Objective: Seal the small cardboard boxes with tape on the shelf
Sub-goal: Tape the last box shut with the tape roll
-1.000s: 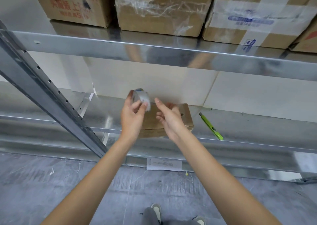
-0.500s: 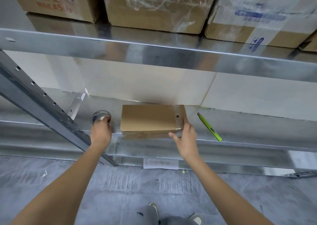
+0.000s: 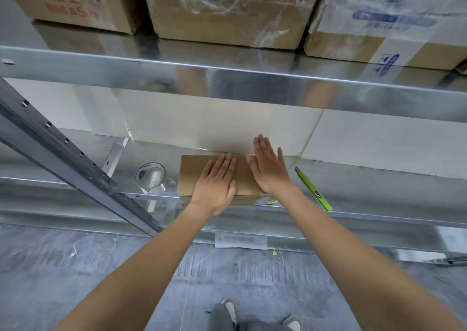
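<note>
Shiny metal shelf (image 3: 353, 194), small flat brown cardboard box (image 3: 194, 176) lain under left hand (image 3: 214, 186) pressed flat, right hand (image 3: 269, 167) spread flat over its right end, clear tape roll (image 3: 150, 178) set left

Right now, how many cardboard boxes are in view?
4: one small box under both hands on the lower shelf, three large boxes on the upper shelf, left, middle, right. More may sit out of frame.

At the centre of the frame a small cardboard box (image 3: 194, 176) lies flat on the metal shelf (image 3: 379, 194). The left hand (image 3: 217, 183) presses flat on its top; the right hand (image 3: 269, 165) — fingers straight — covers its right end. A tape roll (image 3: 150, 178) sits left of the box, a green utility knife (image 3: 313, 188) right.
</note>
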A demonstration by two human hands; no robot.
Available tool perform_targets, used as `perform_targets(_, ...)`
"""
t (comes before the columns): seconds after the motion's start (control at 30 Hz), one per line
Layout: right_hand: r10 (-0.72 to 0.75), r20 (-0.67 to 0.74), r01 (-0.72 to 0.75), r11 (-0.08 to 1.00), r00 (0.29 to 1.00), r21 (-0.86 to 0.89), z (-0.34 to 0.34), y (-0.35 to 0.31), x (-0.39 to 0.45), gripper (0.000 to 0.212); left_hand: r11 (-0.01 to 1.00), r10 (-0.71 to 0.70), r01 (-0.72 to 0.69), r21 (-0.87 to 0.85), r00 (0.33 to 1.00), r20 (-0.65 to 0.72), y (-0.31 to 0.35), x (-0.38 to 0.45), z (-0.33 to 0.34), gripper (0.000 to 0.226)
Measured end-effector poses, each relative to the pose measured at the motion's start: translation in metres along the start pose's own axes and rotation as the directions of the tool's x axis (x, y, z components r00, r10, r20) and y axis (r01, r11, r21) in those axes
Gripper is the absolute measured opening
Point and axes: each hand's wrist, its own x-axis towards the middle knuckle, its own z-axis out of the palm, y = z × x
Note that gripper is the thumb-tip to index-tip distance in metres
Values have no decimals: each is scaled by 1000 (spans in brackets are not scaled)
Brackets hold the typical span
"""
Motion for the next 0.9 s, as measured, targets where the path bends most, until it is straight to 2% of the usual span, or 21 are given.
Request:
perform_targets(0.07,20,69,-15,997,997,-81,13,2,2,62,1000,-5,4,23,1000,18,-2,-1,7,61)
perform_targets(0.13,29,48,-22,988,998,-150,23,4,0,62,999,-14,13,29,999,29,-1,1,8,60)
perform_targets(0.3,18,40,-12,987,999,-162,25,4,1,62,1000,-29,29,8,999,34,0,2,8,59)
perform_targets(0.47,-84,-31,79,989,996,-127,32,10,-44,73,999,-39,39,-12,999,25,2,4,8,57)
perform_targets(0.6,-169,-64,163,982,984,-91,45,23,-93,69,999,-34,33,9,999,32,1,5,8,58)
perform_targets(0.73,-182,-101,169,978,978,-123,50,25,-94,71,999,-22,21,30,999,42,1,6,8,59)
perform_targets(0.8,-207,-103,200,976,973,-82,43,29,-87,74,999,-14,12,40,999,41,0,6,9,61)
perform_targets(0.9,-124,-56,126,991,991,44,21,40,-65,94,999,-13,11,30,997,74,-1,6,5,67)
